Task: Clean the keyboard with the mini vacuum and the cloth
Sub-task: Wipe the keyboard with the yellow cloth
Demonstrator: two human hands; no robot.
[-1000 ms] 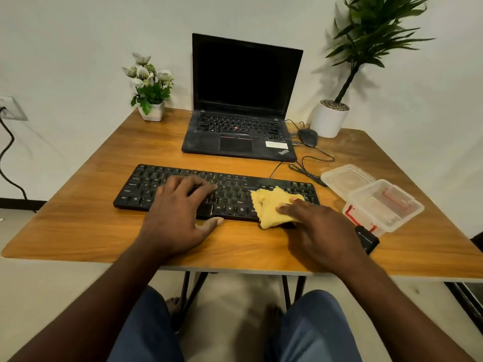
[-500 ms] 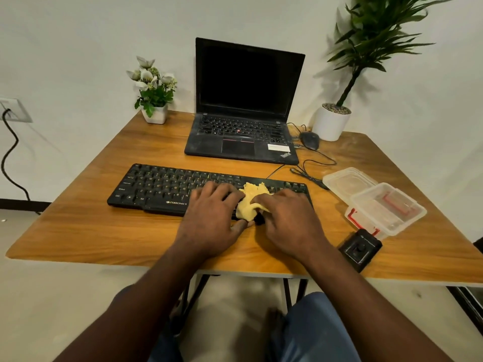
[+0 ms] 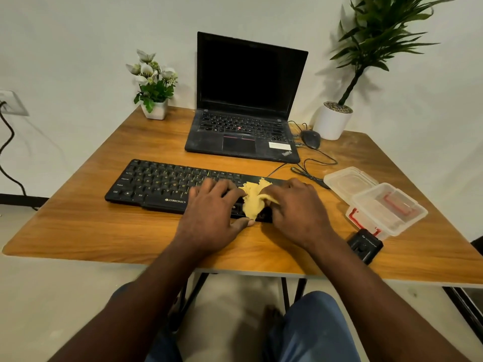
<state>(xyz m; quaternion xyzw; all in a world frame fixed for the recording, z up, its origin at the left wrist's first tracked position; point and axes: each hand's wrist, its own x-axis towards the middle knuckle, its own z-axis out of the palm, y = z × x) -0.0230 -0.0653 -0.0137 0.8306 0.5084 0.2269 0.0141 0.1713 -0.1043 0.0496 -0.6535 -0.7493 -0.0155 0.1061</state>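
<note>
A black keyboard (image 3: 156, 182) lies across the middle of the wooden table (image 3: 78, 226). A crumpled yellow cloth (image 3: 252, 198) rests on its right part. My right hand (image 3: 300, 207) grips the cloth from the right and presses it on the keys. My left hand (image 3: 211, 207) lies flat on the keyboard just left of the cloth, fingers spread, thumb touching the cloth's lower edge. A small black mini vacuum (image 3: 365, 246) sits near the table's front right edge, untouched.
An open black laptop (image 3: 245, 131) stands behind the keyboard. A mouse (image 3: 311, 139) and cables lie to its right. Two clear plastic containers (image 3: 386, 207) sit at the right. A flower pot (image 3: 154, 109) and a potted plant (image 3: 332, 120) stand at the back.
The cloth and my right hand slid left along the keyboard. My left hand moved right to meet the cloth. The mini vacuum, hidden behind my right wrist before, is now in view.
</note>
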